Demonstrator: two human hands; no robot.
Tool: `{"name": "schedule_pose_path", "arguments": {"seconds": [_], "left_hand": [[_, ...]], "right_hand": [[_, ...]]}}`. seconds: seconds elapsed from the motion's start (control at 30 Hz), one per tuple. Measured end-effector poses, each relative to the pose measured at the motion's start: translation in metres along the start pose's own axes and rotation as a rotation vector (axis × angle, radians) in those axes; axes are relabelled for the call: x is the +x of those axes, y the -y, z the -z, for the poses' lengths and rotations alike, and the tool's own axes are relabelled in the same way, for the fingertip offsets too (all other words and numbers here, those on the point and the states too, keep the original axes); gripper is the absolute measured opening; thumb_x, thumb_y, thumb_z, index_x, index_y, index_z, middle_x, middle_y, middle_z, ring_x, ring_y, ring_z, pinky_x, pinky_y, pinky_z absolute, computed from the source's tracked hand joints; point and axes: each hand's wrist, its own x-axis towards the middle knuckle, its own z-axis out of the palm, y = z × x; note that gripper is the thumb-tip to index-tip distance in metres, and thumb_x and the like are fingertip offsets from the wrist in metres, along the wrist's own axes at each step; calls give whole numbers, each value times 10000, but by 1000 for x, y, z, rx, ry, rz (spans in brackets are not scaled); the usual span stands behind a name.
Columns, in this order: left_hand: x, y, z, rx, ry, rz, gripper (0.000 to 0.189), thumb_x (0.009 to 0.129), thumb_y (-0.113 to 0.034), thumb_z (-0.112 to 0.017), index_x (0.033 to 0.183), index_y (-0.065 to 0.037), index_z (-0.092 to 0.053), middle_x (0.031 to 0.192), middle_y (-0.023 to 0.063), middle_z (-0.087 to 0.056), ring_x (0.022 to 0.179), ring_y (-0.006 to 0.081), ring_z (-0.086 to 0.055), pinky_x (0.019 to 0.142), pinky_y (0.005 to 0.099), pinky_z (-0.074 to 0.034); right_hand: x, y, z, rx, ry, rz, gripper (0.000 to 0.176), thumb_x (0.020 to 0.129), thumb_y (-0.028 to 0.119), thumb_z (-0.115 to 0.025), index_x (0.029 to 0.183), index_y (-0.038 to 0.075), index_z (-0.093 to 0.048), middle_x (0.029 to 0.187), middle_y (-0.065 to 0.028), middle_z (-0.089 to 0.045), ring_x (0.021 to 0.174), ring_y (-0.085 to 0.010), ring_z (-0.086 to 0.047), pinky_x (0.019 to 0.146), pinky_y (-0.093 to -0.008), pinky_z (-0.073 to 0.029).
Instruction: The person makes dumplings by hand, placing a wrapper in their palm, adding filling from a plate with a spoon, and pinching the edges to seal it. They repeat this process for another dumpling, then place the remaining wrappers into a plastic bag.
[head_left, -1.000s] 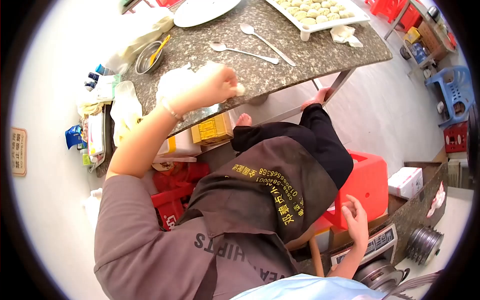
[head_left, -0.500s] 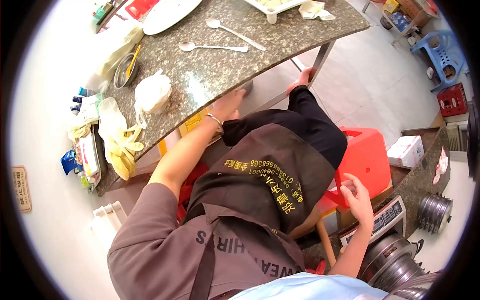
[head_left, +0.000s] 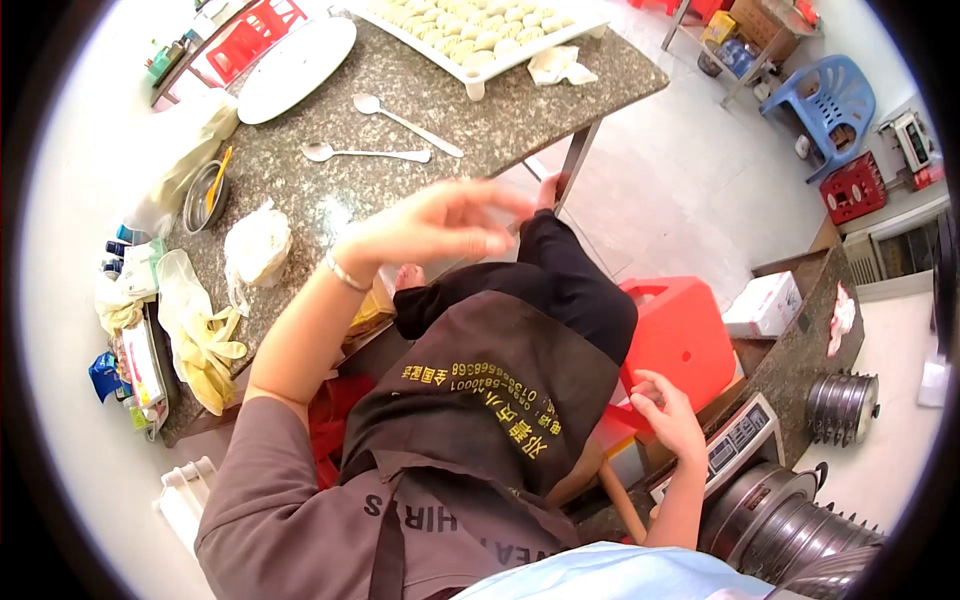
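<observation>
My left hand (head_left: 440, 225), with a bracelet at the wrist, is raised over the near edge of the speckled stone table (head_left: 400, 185). Its fingers are stretched out, slightly blurred, and hold nothing. Two metal spoons, one (head_left: 405, 125) above the other (head_left: 365, 154), lie on the tabletop beyond it. A white plastic bag (head_left: 257, 247) sits to its left. My right hand (head_left: 668, 415) hangs in the air beside the red plastic stool (head_left: 685, 345), empty, with its fingers loosely bent and apart.
A white tray (head_left: 535, 58) of pale dumpling-like pieces, a white oval plate (head_left: 298, 72), a bowl (head_left: 206, 197) and yellowish gloves (head_left: 195, 335) are on the table. At right are a scale (head_left: 740, 440), steel pots (head_left: 765, 510) and a blue chair (head_left: 825, 108).
My left hand has come up from below the table edge, and its fingers now show. My right hand's fingers have curled slightly. The view has shifted, showing more of the tray.
</observation>
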Motion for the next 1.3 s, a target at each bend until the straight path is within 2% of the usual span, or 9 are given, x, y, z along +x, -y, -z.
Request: {"name": "schedule_pose_path", "arguments": {"seconds": [0.03,0.17,0.27,0.4,0.5,0.9,0.93,1.1,1.3], "left_hand": [[9,1,9,-17,-55,-120,456,885,-156,-642,1294,-13,-500,1144,69,-623,836,65,-590,710,201,-492],[27,8,48,-10,-313,-169,364,897,-158,-627,1228,-26,-554,1036,62,-642,744,36,-567,613,191,-487],[29,23,66,27,-596,-282,286,913,-158,-616,1161,-22,-583,869,24,-628,604,2,-488,502,153,-405],[23,32,81,18,-832,-396,225,912,-164,-622,1089,-25,-616,792,0,-613,584,1,-470,486,148,-346],[18,38,88,-10,-899,-414,230,902,-191,-643,1058,-24,-619,799,-4,-637,667,19,-557,530,144,-397],[19,36,83,3,-943,-352,193,916,-178,-611,1026,-21,-629,738,-8,-612,564,15,-498,492,159,-392],[17,35,85,16,-957,-360,193,916,-178,-611,1026,-21,-629,738,-8,-612,564,15,-498,492,159,-392],[13,37,96,-460,-858,-398,305,924,-311,-586,1017,-22,-614,713,-13,-587,533,42,-487,481,188,-383],[12,39,100,-616,-843,-392,359,940,-374,-535,1025,-33,-608,718,-11,-595,560,57,-510,484,201,-390]], "right_hand": [[0,-1,1,3,3,8,367,871,143,-635,1208,21,-558,952,-76,-647,893,-160,-621,797,-292,-475],[-3,5,2,-2,10,43,370,870,138,-635,1198,-10,-548,935,-87,-648,887,-166,-621,834,-310,-481],[-4,5,2,-32,8,46,371,876,135,-630,1205,-13,-543,946,-98,-655,893,-170,-627,833,-308,-486],[-4,9,2,-43,12,29,370,883,116,-623,1216,-17,-534,959,-113,-657,888,-178,-644,822,-308,-499],[-5,12,0,-54,32,21,372,890,113,-617,1224,-23,-525,966,-125,-658,866,-183,-659,810,-305,-506],[3,-3,2,-86,60,74,378,876,133,-636,1212,-16,-548,919,-114,-674,869,-177,-659,768,-294,-513],[2,0,2,-83,96,0,412,895,165,-630,1249,-14,-519,980,-123,-654,913,-173,-636,800,-294,-502],[-6,27,-3,-102,83,-179,460,913,208,-627,1294,-8,-485,1042,-135,-631,945,-180,-623,813,-293,-503],[3,-5,1,-40,109,-43,450,907,194,-634,1278,-20,-496,1008,-138,-635,874,-180,-642,762,-278,-518]]}}
